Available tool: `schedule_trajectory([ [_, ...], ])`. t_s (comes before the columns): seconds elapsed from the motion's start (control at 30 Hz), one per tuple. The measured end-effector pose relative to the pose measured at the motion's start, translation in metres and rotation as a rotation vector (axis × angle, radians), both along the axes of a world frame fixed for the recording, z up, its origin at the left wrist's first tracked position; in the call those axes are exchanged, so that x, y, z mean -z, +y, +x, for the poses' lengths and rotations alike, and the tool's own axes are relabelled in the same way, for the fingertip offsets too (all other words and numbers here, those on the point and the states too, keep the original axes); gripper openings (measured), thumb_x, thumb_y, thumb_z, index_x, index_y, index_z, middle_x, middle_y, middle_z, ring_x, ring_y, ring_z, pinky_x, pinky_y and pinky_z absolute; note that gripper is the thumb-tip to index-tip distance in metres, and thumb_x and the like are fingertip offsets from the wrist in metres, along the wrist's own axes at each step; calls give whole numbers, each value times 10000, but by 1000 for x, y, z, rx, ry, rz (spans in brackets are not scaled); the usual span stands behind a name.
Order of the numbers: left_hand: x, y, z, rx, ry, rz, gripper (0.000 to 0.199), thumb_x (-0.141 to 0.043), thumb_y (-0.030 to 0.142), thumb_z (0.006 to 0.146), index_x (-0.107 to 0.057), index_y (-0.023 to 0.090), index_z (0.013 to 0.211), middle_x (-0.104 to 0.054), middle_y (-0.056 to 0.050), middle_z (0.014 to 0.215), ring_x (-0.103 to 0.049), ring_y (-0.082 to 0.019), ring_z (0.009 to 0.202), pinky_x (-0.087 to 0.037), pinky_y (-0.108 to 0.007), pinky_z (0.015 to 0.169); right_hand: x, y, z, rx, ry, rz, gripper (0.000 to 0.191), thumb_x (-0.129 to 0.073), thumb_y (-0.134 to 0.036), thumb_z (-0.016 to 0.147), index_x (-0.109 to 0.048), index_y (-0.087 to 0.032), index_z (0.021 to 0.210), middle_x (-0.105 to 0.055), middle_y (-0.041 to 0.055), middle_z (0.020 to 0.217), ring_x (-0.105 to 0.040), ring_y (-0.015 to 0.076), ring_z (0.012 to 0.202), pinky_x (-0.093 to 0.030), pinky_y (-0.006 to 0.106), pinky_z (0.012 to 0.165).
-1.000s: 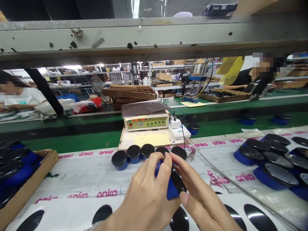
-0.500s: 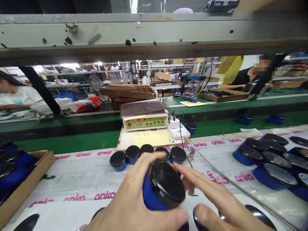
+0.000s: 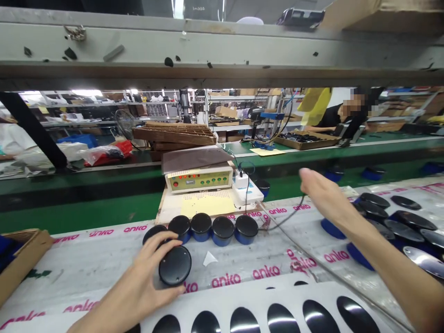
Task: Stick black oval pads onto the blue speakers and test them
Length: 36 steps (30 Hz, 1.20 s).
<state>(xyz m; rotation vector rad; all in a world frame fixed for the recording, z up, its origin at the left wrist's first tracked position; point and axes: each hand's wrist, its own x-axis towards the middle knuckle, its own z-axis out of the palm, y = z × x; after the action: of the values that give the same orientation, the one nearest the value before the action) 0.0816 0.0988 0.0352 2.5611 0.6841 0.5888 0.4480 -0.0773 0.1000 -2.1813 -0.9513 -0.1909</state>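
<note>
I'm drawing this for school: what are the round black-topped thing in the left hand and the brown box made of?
Round thing in the left hand: probably hard plastic; its black top looks smooth and slightly shiny. Brown box: likely cardboard; its walls look dull and papery.

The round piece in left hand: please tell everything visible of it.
The round piece has a smooth, black, plastic-looking face with a thin rim and a tiny mark near its lower edge. It tilts toward the camera; its sides are mostly hidden. The left hand curls round it, fingers above and thumb below, in front of similar pieces.
</note>
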Motion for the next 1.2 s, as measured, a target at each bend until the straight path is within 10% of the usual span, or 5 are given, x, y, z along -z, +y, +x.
schedule_trajectory([
  [0.27,14,-14,0,-79,-67,250,568,-589,265,817,-403,328,1350,-344,-96,1434,-285,-379,1328,-337,-630,997,32,91,46,-13,74,-305,227,-564,-340,902,-593,-150,1022,-623,42,981,-616,152,814,-517,329,715],
  [0.43,-26,-47,22,5,-400,-581,339,-459,434,918,-542,299,1218,-475,-88,1336,-497,-283,1198,-459,-456,967,-4,48,7,-96,44,-167,385,-667,-491,743,-438,-195,829,-640,115,1000,-622,250,847,-499,361,683],
  [0.6,-59,-72,69,446,-483,-1612,565,-263,582,938,-514,210,1282,-587,-134,1220,-666,-217,925,-565,-351,750,-35,-3,-98,-863,251,-5,382,-687,-403,720,-353,-247,823,-598,50,1172,-639,194,892,-541,274,670],
  [0.7,-64,-78,70,589,-338,-1847,625,-284,604,928,-594,133,1197,-681,-128,1038,-692,-170,830,-552,-253,706,-35,-27,-134,-851,-63,-85,269,-620,-311,791,-462,-263,1003,-653,9,956,-647,180,800,-543,265,643],
  [1.2,-59,-83,33,273,-564,-1485,434,-739,451,718,-529,217,1017,-622,-36,924,-636,-209,873,-493,-356,784,-23,-24,-174,-842,-700,-121,303,-333,-202,963,-474,-216,695,-560,-12,585,-520,133,464,-315,283,428],
])
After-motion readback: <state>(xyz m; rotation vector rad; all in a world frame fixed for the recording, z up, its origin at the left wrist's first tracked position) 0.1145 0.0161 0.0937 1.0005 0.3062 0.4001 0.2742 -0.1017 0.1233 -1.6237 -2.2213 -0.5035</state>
